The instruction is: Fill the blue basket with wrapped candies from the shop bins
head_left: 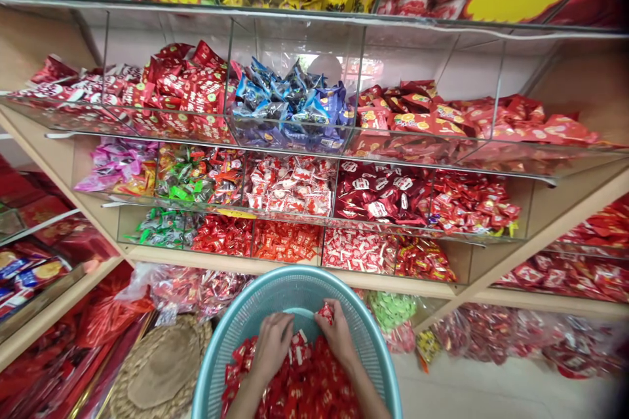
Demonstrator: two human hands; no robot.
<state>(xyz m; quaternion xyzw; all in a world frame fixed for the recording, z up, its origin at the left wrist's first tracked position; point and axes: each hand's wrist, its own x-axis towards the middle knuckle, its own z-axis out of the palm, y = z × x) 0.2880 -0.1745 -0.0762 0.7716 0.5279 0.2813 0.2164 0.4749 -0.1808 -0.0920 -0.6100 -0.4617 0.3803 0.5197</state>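
A teal plastic basket (216, 314) stands at the bottom middle, with many red-wrapped candies (304, 383) inside it. Both of my hands reach into it. Between the fingertips of my right hand (339, 334) is a red-wrapped candy (325, 313), held above the pile near the far wall. My left hand (272, 344) is over the left part of the pile, its fingers curled together; whatever they may hold is hidden. Just right of it lie candies with white on their wrappers (299, 347).
Ahead rises a wooden shelf (344, 278) with clear bins of wrapped candies, including blue ones (289, 101). A woven straw seat (157, 366) is left of the basket. Bagged candies (491, 334) lie on the tiled floor (452, 386) at right.
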